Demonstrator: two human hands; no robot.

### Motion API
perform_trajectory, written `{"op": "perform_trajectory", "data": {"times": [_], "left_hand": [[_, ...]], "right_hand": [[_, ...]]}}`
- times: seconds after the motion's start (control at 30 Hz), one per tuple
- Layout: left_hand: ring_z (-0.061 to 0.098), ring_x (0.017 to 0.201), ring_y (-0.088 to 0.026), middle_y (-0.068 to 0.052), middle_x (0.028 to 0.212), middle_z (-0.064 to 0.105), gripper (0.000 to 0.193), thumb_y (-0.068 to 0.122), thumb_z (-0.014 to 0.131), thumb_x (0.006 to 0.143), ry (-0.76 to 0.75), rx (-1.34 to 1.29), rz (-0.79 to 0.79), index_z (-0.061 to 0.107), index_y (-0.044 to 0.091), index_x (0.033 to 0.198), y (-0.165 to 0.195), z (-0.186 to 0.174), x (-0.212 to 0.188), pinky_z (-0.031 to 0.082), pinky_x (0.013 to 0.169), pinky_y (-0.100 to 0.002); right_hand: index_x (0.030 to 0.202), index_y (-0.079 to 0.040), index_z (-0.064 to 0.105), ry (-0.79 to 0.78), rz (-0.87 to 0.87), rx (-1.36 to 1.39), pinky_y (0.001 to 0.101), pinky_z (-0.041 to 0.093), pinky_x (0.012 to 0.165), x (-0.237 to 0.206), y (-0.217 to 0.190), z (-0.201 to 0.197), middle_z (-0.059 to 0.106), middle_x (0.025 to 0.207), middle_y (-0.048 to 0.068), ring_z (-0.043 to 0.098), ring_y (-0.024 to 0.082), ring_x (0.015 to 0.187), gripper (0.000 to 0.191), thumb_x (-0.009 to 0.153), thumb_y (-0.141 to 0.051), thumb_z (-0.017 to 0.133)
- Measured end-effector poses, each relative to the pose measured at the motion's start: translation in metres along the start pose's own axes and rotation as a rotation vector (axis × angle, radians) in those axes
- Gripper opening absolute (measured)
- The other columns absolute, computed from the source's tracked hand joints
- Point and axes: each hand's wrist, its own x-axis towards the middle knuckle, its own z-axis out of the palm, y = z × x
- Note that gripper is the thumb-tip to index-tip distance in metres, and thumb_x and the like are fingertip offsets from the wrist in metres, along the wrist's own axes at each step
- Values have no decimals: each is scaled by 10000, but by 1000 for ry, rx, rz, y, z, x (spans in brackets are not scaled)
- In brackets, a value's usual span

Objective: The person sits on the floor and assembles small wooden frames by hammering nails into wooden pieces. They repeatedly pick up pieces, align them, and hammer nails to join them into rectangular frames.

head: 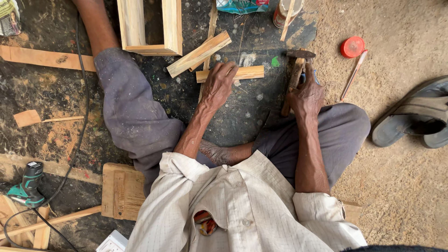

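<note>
The left hand (218,84) rests with curled fingers on a short wooden block (247,73) (lying flat on the dark floor (242,121)). The right hand (306,95) is closed around the handle of a hammer (296,70).

Left hand (218,84) palm down, fingers curled forward, right hand (305,95) fist closed, both forearms extended
</note>
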Motion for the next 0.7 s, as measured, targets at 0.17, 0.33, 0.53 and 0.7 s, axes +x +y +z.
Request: {"op": "perform_trajectory", "data": {"times": [0.17, 0.33, 0.53, 0.7], "left_hand": [[702, 1063, -319, -214, 1170, 707, 398, -187, 600, 884, 188, -106, -94, 708, -10, 1224, -13, 3, 59, 651, 821, -303], [738, 919, -239, -151, 1051, 740, 386, -180, 620, 892, 91, -199, -241, 749, 28, 1191, -29, 5, 137, 655, 748, -323], [707, 913, -317, -174, 1025, 702, 290, -25, 808, 796, 256, -258, -157, 763, 7, 1081, -13, 37, 153, 648, 790, -414], [711, 948, -309, -155, 1042, 705, 300, 16, 835, 807, 331, -263, -192, 754, 4, 1095, -8, 46, 150, 643, 826, -393]], "right_hand": [[1529, -164, 448, 101, -73, -142, 506, 554, 622, -4, -11, 8, 676, 991, 205, 688, 391, 823, 921, 740, -214, 920], [1535, -164, 451, 121, -67, -186, 516, 536, 615, -4, -15, 13, 656, 981, 213, 681, 384, 808, 922, 725, -159, 890], [1556, -150, 437, 142, -74, -187, 537, 519, 649, -4, -8, 16, 651, 999, 218, 672, 415, 844, 948, 718, -141, 880], [1552, -155, 427, 119, -46, -170, 535, 515, 656, -4, -5, 20, 641, 1010, 224, 666, 416, 856, 977, 693, -154, 892]]}}
